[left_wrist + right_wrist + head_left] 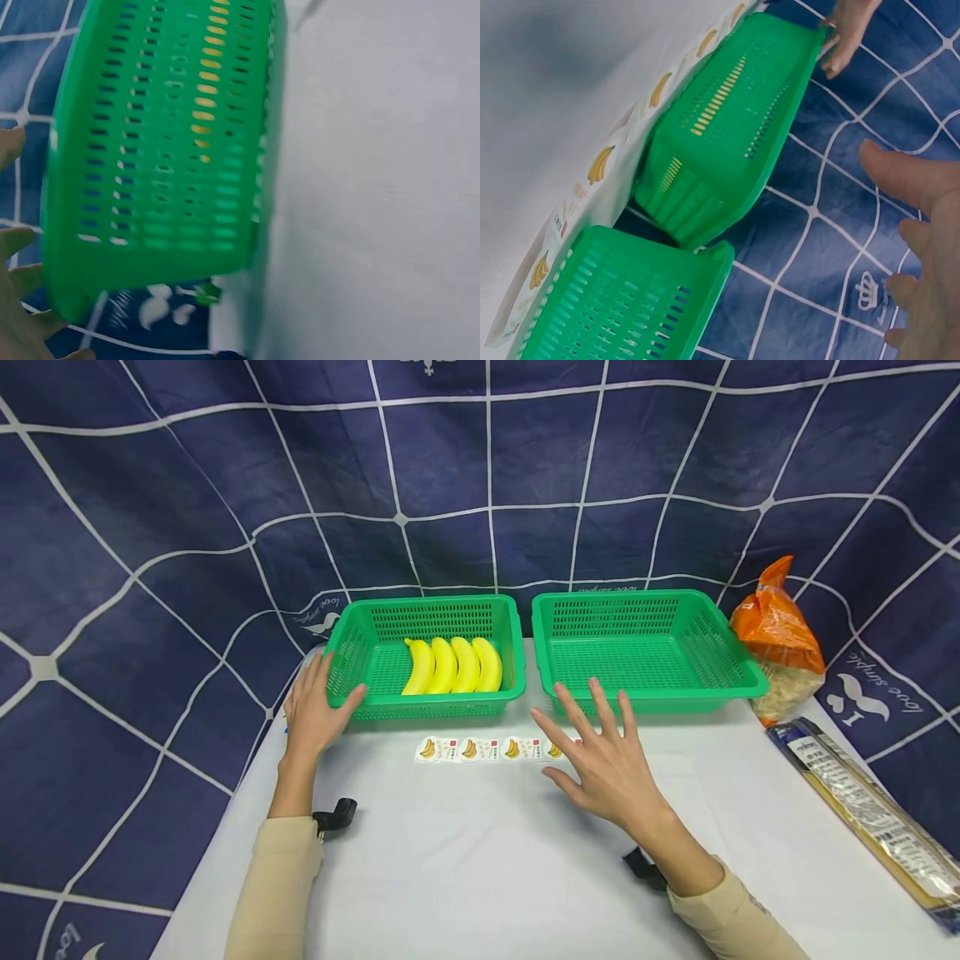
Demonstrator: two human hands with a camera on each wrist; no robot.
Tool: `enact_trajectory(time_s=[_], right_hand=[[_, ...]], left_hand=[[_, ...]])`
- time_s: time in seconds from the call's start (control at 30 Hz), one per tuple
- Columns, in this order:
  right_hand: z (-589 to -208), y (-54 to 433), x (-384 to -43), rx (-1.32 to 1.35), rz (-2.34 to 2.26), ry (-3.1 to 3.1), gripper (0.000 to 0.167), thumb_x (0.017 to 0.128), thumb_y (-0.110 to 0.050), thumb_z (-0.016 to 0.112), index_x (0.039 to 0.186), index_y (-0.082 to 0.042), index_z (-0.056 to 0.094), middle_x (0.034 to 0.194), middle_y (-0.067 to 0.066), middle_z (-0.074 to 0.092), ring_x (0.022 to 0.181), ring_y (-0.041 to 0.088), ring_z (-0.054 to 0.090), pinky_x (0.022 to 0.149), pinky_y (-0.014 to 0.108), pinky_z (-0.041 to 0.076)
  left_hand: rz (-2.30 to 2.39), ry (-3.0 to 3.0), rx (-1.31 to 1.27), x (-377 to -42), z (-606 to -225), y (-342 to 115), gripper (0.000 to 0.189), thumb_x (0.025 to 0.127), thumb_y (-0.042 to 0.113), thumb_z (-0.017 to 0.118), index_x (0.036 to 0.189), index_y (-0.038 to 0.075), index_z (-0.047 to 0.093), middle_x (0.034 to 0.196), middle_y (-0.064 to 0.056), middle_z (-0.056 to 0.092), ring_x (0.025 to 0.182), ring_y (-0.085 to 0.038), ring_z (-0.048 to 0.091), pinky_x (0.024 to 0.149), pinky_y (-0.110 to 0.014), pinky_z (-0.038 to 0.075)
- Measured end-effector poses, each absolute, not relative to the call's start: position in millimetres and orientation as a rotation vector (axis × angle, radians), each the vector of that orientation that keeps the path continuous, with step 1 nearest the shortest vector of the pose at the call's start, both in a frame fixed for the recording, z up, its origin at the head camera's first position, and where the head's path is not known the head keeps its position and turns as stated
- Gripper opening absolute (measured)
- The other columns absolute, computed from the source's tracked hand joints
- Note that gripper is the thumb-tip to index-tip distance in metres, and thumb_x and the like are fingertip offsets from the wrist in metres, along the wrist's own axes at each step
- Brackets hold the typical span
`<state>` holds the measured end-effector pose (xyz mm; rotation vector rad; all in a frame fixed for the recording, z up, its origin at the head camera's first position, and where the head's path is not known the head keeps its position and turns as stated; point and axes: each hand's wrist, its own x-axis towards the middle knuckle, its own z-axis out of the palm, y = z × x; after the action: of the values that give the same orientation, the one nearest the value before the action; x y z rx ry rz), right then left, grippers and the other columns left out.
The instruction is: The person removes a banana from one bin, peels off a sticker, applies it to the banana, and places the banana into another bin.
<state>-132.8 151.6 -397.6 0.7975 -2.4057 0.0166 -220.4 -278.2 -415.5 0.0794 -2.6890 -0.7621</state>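
Several yellow bananas (453, 667) lie side by side in the left green basket (427, 707). My left hand (313, 703) is at that basket's front left corner, fingers extended and thumb spread along the front rim. In the left wrist view its fingertips (16, 241) show beside the basket rim (52, 195). My right hand (603, 768) is raised over the table in front of the right green basket (645, 697), its fingers spread and holding nothing. A strip of banana stickers (491, 749) lies flat on the table, its right end partly hidden behind my right hand.
An orange-topped bag (780, 643) stands against the right basket's right end. A long flat package (862, 814) lies along the table's right edge. Dark blue cloth with white lines (442, 460) hangs behind the white table (450, 860).
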Motion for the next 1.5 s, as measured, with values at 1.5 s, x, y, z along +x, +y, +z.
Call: enact_trajectory(time_s=[1.5], right_hand=[[-295.7,80.4,-234.6,1.287,0.840,-2.883,0.080,0.080,-0.036,0.079,0.148,-0.015,0.041,0.129,0.007,0.057,0.119,0.024,0.054,0.099,0.042,0.050]], left_hand=[[-1.336,-2.504,0.160,-229.8,-449.3,-295.5,0.090,0.088,0.039,0.068,0.157,0.013,0.017,0.165,-0.003,0.011,0.152,-0.032,0.010,0.121,-0.059,0.014]])
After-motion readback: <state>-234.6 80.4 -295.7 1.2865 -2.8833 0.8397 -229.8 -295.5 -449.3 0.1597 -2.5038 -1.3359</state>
